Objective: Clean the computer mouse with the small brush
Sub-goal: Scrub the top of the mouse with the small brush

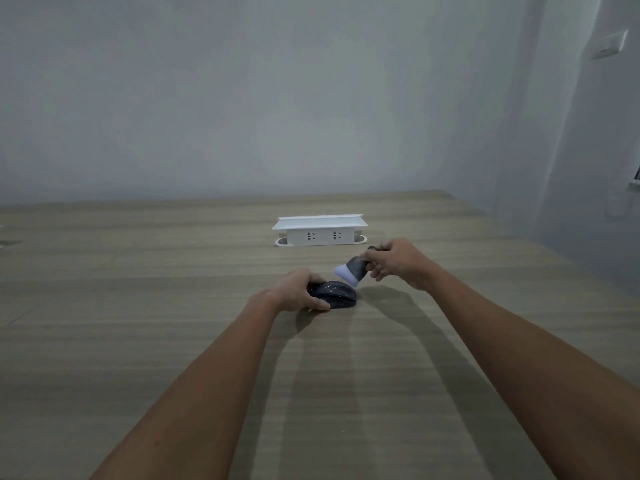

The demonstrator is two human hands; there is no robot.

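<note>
The left hand curls its fingers around the rounded, glossy dark mouse, pinning it to the wood-grain surface, probably so brushing cannot shift it; the right hand pinches the small brush by its dark stubby handle, its soft pale bristles angled down just above the mouse.

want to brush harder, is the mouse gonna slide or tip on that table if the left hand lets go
Probably slide rather than tip. The mouse is low and wide, lying flat on the table, so tipping seems unlikely. The wood-grain top looks smooth, and the left hand is gripping it by its side, so sideways strokes from the brush in the right hand would likely push it.
</note>
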